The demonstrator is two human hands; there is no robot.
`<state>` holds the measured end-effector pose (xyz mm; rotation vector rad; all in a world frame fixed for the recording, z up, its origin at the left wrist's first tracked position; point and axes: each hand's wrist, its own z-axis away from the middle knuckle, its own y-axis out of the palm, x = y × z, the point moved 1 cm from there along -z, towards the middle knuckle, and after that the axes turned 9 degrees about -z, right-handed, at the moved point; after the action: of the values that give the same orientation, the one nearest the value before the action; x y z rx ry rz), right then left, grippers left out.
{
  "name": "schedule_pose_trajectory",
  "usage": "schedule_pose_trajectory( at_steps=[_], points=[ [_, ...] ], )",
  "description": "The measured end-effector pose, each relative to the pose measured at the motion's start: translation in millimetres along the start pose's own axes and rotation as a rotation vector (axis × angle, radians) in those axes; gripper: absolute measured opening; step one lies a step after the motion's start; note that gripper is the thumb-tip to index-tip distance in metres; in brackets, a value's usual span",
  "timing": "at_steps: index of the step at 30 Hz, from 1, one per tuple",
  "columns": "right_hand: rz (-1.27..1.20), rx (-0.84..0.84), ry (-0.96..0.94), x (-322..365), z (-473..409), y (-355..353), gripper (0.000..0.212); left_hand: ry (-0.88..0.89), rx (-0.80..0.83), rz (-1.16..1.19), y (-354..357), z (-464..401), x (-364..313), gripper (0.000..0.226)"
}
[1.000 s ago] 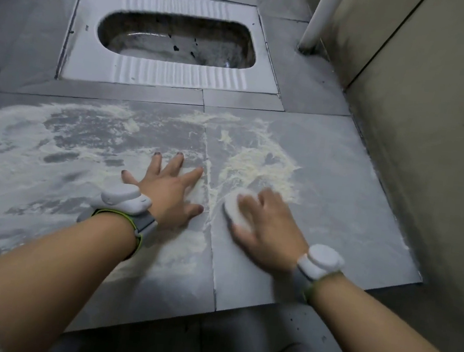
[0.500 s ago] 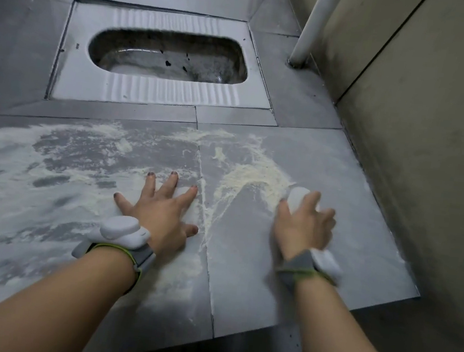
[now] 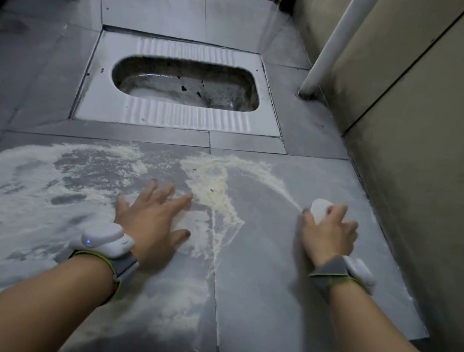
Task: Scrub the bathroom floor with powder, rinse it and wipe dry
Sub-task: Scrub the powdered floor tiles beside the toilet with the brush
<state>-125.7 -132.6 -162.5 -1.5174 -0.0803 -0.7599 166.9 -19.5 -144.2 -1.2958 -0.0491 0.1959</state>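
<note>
The floor [image 3: 285,283] is carrying a wide spread of pale powder [image 3: 217,194], thickest just this side of the squat pan [image 3: 174,117] and fanning out to the pan's left, thinning toward the person. Since a second ago the right hand [image 3: 328,233] has been sweeping away from the middle seam toward the wall [image 3: 410,196], right of the pan, dragging a thin curved trail of powder behind it. That suggests scrubbing is only now reaching the bare grey tile on that side; rinsing and drying are not yet starting. The left hand [image 3: 154,216] is staying flat, fingers straight and spread, pressing the floor near the seam as a brace. The right hand is curling round a small white scrubber [image 3: 319,212], gripping it against the tile; its make is too hidden to tell.
</note>
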Motion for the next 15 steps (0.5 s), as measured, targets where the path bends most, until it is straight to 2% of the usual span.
schedule_pose_trajectory(
  at_steps=[2,4,8,10,12,13,15],
  points=[
    [0.072,0.002,0.027,6,-4,13,0.055,-0.041,0.114,-0.003,5,-1,5,0.081],
    [0.123,0.02,-0.056,33,-5,34,0.058,-0.061,0.172,-0.016,11,-4,7,0.084],
    [0.105,0.2,-0.366,110,13,81,0.054,-0.076,0.176,-0.006,13,-7,8,0.086],
    [0.074,0.282,-0.563,123,36,92,0.05,-0.07,0.189,-0.013,13,-8,7,0.085],
    [-0.001,0.275,-0.69,114,47,91,0.046,-0.069,0.194,-0.021,12,-8,7,0.085],
    [-0.049,0.226,-0.688,106,42,85,0.044,-0.067,0.195,-0.025,11,-8,7,0.085],
    [-0.106,0.099,-0.547,84,13,70,0.043,-0.062,0.193,-0.03,11,-8,7,0.084]
  ],
)
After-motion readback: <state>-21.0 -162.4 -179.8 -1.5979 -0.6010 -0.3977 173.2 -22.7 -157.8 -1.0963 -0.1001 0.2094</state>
